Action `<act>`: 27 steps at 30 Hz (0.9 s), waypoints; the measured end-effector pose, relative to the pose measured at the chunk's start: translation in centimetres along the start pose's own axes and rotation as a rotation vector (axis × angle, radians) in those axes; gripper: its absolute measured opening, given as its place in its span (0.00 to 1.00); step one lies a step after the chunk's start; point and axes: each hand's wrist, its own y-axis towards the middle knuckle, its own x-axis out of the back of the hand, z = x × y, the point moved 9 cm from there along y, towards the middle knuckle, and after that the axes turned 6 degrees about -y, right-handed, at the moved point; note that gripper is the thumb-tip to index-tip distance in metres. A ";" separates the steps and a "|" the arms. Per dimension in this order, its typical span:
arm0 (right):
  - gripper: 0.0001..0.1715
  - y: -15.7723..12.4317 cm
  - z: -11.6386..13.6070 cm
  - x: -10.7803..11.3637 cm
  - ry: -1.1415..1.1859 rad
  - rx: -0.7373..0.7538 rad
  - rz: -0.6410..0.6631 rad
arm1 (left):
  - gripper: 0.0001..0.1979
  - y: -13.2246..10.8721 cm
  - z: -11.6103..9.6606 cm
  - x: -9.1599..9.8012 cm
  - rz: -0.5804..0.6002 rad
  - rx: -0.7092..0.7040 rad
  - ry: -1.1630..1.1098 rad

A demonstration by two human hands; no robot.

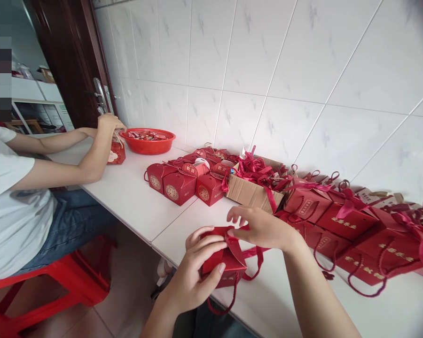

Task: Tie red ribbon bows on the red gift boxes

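A small red gift box (223, 265) with a red cord handle sits near the table's front edge. My left hand (200, 267) is wrapped round its left side, the thumb on the near face and the fingers over the top. Over the box's far right top corner is my right hand (255, 227), fingers curved and apart, the lower fingertips touching or very near the top flaps; whether they pinch anything is hard to make out. A red ribbon (259, 263) loops out at the box's right side.
Behind stands a cardboard box (252, 190) of red ribbons. Red boxes (178, 188) lie left of it, stacked bow-tied ones (348, 220) right. Farther left are a red basin (150, 143) of wrapped items and a seated person (17, 202) handling another red box (117, 152).
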 end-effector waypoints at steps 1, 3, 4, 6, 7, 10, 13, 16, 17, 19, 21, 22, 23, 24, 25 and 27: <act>0.13 0.0 0.2 0.4 0.018 0.022 -0.049 | 0.19 0.0 -0.1 0.1 -0.015 -0.014 -0.008; 0.14 0.0 0.6 0.8 0.045 0.081 -0.103 | 0.22 0.0 -0.3 0.3 -0.044 -0.038 -0.032; 0.15 0.0 1.0 0.8 0.055 0.117 -0.098 | 0.23 0.0 -0.4 0.4 -0.057 -0.047 -0.046; 0.16 0.0 1.7 0.4 0.069 0.183 -0.059 | 0.24 0.0 -0.5 0.5 -0.080 -0.057 -0.073; 0.16 -0.1 1.9 0.2 0.072 0.205 -0.034 | 0.25 0.1 -0.6 0.6 -0.090 -0.058 -0.085; 0.19 0.0 2.4 -0.1 0.074 0.225 0.006 | 0.28 0.0 -0.4 0.9 -0.115 -0.030 -0.102; 0.15 0.0 2.7 0.1 0.066 0.240 0.007 | 0.30 -0.1 0.0 0.9 -0.128 0.017 -0.106; 0.09 -0.1 3.0 0.8 0.075 0.263 -0.054 | 0.30 -0.2 0.3 0.9 -0.127 0.044 -0.113; 0.08 -0.2 3.1 1.2 0.089 0.263 -0.084 | 0.30 -0.2 0.4 0.8 -0.127 0.050 -0.115; 0.06 -0.4 3.3 2.1 0.136 0.261 -0.154 | 0.29 -0.1 0.5 0.8 -0.127 0.060 -0.122; 0.05 -1.0 3.5 3.3 0.192 0.257 -0.227 | 0.28 -0.1 0.6 0.8 -0.123 0.073 -0.131; 0.05 -1.4 3.7 3.9 0.219 0.258 -0.268 | 0.27 -0.1 0.6 0.8 -0.117 0.080 -0.137; 0.05 -1.8 3.8 4.6 0.245 0.259 -0.313 | 0.27 -0.1 0.7 0.7 -0.108 0.082 -0.145; 0.05 -2.3 3.9 5.3 0.269 0.260 -0.362 | 0.27 -0.1 0.7 0.6 -0.097 0.083 -0.150; 0.05 -2.9 4.0 6.1 0.291 0.263 -0.420 | 0.28 0.0 0.7 0.4 -0.083 0.084 -0.152; 0.05 -4.4 4.1 7.5 0.325 0.278 -0.544 | 0.30 0.0 0.9 0.0 -0.042 0.095 -0.150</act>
